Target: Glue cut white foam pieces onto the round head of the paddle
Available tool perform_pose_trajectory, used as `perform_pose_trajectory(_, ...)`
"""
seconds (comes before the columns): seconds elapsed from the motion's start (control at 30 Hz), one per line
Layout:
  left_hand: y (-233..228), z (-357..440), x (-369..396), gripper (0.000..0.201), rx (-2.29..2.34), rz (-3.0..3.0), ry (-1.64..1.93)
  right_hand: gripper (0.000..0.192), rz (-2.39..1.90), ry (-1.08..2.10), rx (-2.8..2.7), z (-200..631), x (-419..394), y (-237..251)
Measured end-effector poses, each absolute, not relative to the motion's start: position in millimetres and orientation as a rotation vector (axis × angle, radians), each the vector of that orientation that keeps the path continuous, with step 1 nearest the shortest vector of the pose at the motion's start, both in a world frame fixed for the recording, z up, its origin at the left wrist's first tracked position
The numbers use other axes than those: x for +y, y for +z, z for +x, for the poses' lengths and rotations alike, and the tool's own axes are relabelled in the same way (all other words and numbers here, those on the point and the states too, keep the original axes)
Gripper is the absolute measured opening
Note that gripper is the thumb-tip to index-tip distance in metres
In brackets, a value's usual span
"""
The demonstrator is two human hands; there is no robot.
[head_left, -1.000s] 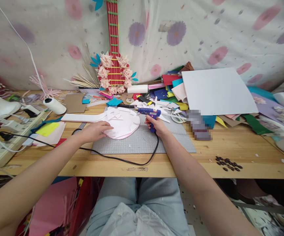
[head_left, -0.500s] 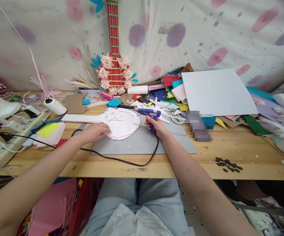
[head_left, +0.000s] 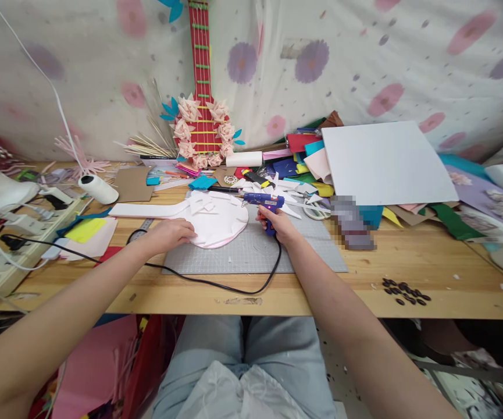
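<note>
My right hand is wrapped round the handle of a blue hot glue gun. Its nozzle points left, over the upper right edge of a white guitar-shaped board with a long neck. My left hand grips that board's near left edge, fingers closed together. White strips and scraps lie on the board's face, and some pink shows along its lower rim. Beneath it is a grey cutting mat. The black cord of the glue gun loops across the mat and desk to the left.
A red paper guitar with pink flowers stands at the back. Scissors and white scraps lie behind the mat. A large white sheet rests at right, near dark oval pieces. A power strip is at left.
</note>
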State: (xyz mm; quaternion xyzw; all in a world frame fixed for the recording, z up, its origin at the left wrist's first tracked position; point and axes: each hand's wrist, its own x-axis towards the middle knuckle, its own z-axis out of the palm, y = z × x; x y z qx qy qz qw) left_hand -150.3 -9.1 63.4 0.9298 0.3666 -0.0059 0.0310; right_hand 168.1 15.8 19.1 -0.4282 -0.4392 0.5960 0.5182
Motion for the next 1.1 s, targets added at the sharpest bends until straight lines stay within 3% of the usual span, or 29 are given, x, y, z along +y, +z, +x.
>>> perform_pose_trajectory(0.4,66,-153,-11,0.032,1.215,2.800,0.027,0.044,-0.996,1.431,-1.011,169,18,17)
perform_pose_trajectory(0.6,77,-179,10,0.048,1.587,2.633,0.084,0.044,-0.964,1.445,-0.991,171,20,17)
perform_pose_trajectory(0.83,66,-206,45,0.084,2.019,2.267,-0.163,0.044,-0.922,1.443,-0.914,173,22,19)
perform_pose_trajectory(1.1,67,-198,57,0.085,2.001,2.195,-0.072,0.042,-0.913,1.352,-0.750,180,30,16)
